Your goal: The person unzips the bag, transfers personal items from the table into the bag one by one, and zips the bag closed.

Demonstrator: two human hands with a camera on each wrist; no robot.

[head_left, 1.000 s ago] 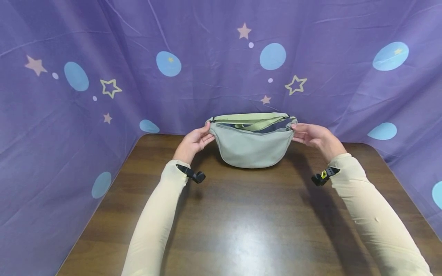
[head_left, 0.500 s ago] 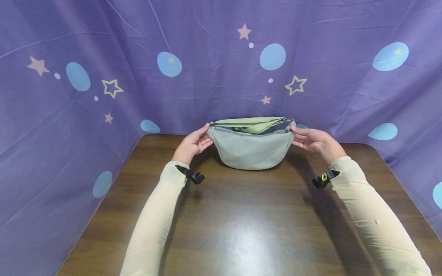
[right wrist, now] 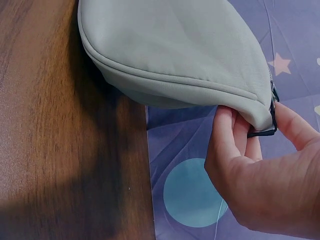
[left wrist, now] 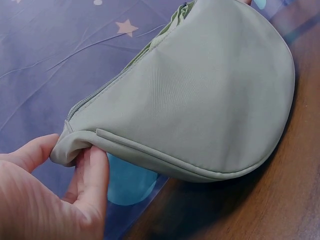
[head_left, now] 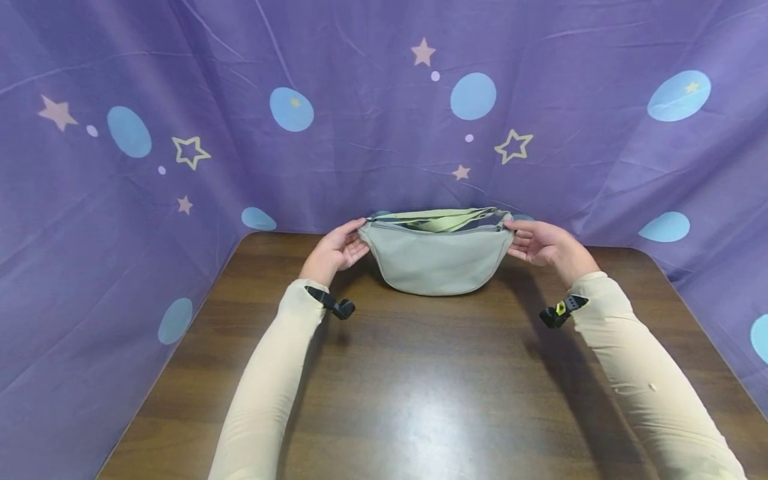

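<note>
A grey-green waist bag stands at the far edge of the table, its curved bottom down and its zipped mouth up. Light green straps lie across the dark inside of the mouth. My left hand pinches the bag's left end between thumb and fingers; the left wrist view shows the thumb on one side of that corner and the fingers beneath. At the opposite end, my right hand pinches the corner by a black buckle. Whether the bag's underside touches the table is hard to tell.
The brown wooden table reaches from the bag toward me. A purple curtain with stars and blue ovals hangs close behind the bag and along both sides.
The bag's top edge has sunk slightly and tipped, so less of the dark inside and straps shows. Both hands keep their hold on the ends and have barely moved.
</note>
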